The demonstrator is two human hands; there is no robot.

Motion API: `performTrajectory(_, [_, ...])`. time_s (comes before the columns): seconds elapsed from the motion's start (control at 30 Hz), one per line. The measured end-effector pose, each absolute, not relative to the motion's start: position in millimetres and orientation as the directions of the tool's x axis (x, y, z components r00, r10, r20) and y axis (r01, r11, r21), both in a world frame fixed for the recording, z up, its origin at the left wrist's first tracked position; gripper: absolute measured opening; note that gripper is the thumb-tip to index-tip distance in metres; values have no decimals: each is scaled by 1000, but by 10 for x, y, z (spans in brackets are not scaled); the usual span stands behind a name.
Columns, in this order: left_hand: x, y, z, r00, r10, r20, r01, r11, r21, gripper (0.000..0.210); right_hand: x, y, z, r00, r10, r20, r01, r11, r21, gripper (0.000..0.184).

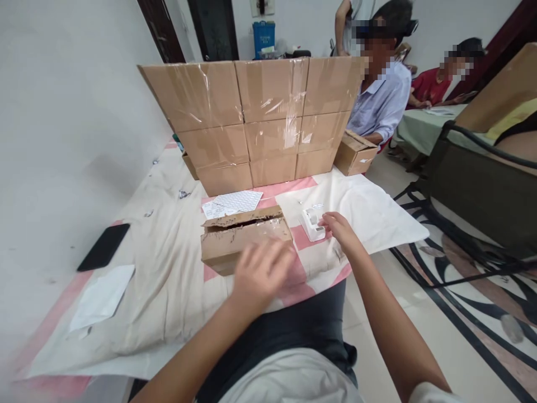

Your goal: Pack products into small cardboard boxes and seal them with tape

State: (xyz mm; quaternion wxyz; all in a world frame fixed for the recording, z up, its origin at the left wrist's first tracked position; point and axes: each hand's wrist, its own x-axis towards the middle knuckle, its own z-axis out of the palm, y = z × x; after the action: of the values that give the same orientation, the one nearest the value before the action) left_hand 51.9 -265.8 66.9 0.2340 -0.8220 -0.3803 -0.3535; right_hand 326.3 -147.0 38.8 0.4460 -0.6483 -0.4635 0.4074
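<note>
My left hand (262,271) is smeared by motion, fingers stretched out and apart. It hovers in front of a small cardboard box (239,240), overlapping its lower right corner; whether they touch I cannot tell. The box's top has a ragged, torn slot. To its right stands a small white device (312,224) that looks like a tape dispenser with a roll. My right hand (339,228) is at this device's right end, fingers bent and drawn together at its edge. What lies between those fingertips, if anything, is too small to make out.
A tall wall of taped cardboard boxes (272,120) rises behind. Printed sheets (235,202) lie before it. A black phone (104,247) and white paper (103,296) are on the left. Another box (356,154) stands by a seated person (384,101). A chair (482,190) is to the right.
</note>
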Motion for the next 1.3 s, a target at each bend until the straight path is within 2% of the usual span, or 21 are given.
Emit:
performTrajectory(0.03, [752, -2616, 574, 509, 331, 794, 667, -735, -121, 31, 3271, -1455, 415, 238, 960, -146, 231, -202, -952, 37])
performTrajectory(0.07, [996, -2550, 472, 526, 301, 795, 579, -812, -75, 31, 3281, -1435, 441, 235, 956, -176, 226, -230, -947, 34])
performTrajectory(0.13, [1459, -2332, 275, 519, 463, 718, 550, -824, 134, 38, 3300, -1381, 485, 228, 946, -232, 214, -281, -936, 28])
performTrajectory(0.17, [1651, -2187, 189, 487, 579, 654, 573, -777, 261, 46, 3307, -1349, 502, 222, 940, -258, 211, -304, -929, 25])
performTrajectory(0.27, [1995, -1727, -7, 291, 818, 496, 676, -542, 499, 73, 3309, -1263, 532, 196, 929, -314, 211, -352, -912, 20])
performTrajectory(0.37, [2045, -1433, -141, 206, 903, 376, 675, -409, 614, 93, 3279, -1228, 542, 190, 929, -318, 209, -355, -911, 26])
performTrajectory(0.5, [1986, -1365, -243, 183, 894, 410, 652, -422, 629, 102, 3223, -1298, 574, 239, 934, -267, 186, -314, -931, 42])
performTrajectory(0.7, [1995, -1414, -226, 125, 891, 436, 671, -400, 625, 99, 3170, -1586, 527, 304, 939, -157, 172, -217, -961, 40])
performTrajectory(0.8, [1995, -1416, -222, 119, 888, 444, 686, -397, 609, 95, 3160, -1674, 362, 318, 936, -154, 197, -224, -954, 32])
performTrajectory(0.93, [1989, -1426, -228, 105, 886, 452, 706, -386, 593, 87, 3179, -1696, 142, 297, 942, -156, 223, -227, -948, 37])
performTrajectory(1.13, [1972, -1452, -215, 115, 873, 474, 714, -404, 571, 81, 3159, -1787, -72, 269, 963, -19, 229, -83, -970, 42])
performTrajectory(1.3, [1944, -1440, -252, 113, 875, 471, 717, -400, 571, 87, 3129, -1871, -152, 237, 969, 66, 234, 9, -972, 36])
